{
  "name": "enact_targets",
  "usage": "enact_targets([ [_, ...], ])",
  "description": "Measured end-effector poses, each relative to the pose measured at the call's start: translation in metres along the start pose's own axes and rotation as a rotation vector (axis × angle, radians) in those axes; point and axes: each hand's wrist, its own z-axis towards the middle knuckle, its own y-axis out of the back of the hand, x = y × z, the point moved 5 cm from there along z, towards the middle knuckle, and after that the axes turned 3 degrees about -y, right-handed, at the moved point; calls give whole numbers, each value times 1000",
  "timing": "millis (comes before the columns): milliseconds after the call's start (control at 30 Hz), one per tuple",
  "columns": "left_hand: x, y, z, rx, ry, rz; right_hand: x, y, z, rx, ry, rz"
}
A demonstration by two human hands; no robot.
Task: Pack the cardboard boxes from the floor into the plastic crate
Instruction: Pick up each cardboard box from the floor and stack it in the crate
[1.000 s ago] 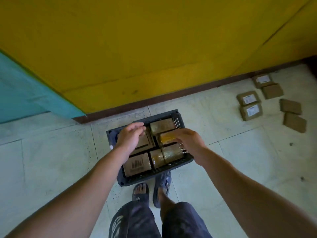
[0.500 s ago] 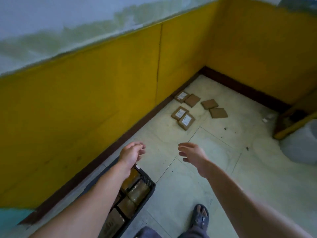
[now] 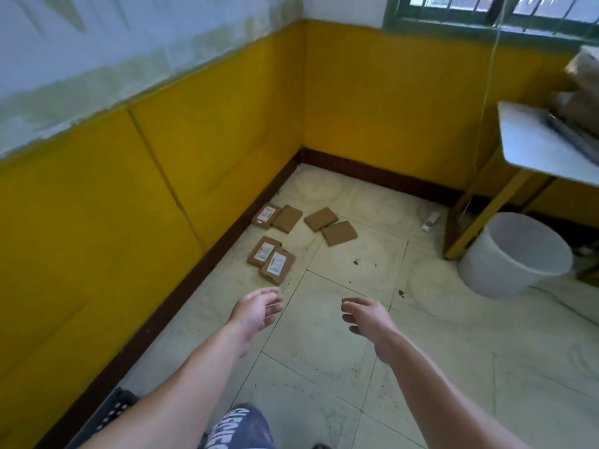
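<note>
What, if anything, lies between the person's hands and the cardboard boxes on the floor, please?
Nothing visible does: only bare floor tiles separate the left hand and right hand from the cardboard boxes; the white bucket stands well to the right.

One head-worn cam only, approx standing height, looks fwd & down across floor [image 3: 453, 367] toward its far corner.

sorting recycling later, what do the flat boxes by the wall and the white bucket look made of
Flat boxes: likely cardboard, matte brown, with dull faces and crisp edges; three carry white labels. White bucket: probably plastic, smooth and seamless, with a faint sheen.
</note>
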Motion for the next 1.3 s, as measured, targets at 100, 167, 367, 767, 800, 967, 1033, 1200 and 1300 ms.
enact_targets([
  [100, -28, -46, 34, 31, -15, 27, 20, 37, 37, -15, 5, 62],
  [167, -44, -70, 63, 48, -7, 46, 34, 56, 64, -15, -10, 81],
  [367, -100, -135, 176, 58, 3, 46, 85, 108, 176, -40, -44, 86],
  [767, -224, -227, 406, 41, 129, 32, 242, 213, 395, -65, -138, 16],
  [800, -231, -233, 421, 29, 133, 33, 251, 220, 413, -61, -142, 4],
  [967, -246, -253, 497, -54, 198, 10, 291, 246, 508, 15, -198, -93],
  [1033, -247, -265, 532, -96, 223, -4, 305, 256, 553, 56, -215, -126],
  [1200, -233, -309, 612, -249, 364, -146, 323, 289, 676, 132, -312, -226],
  [1300, -220, -339, 654, -299, 446, -225, 321, 301, 739, 147, -377, -278],
])
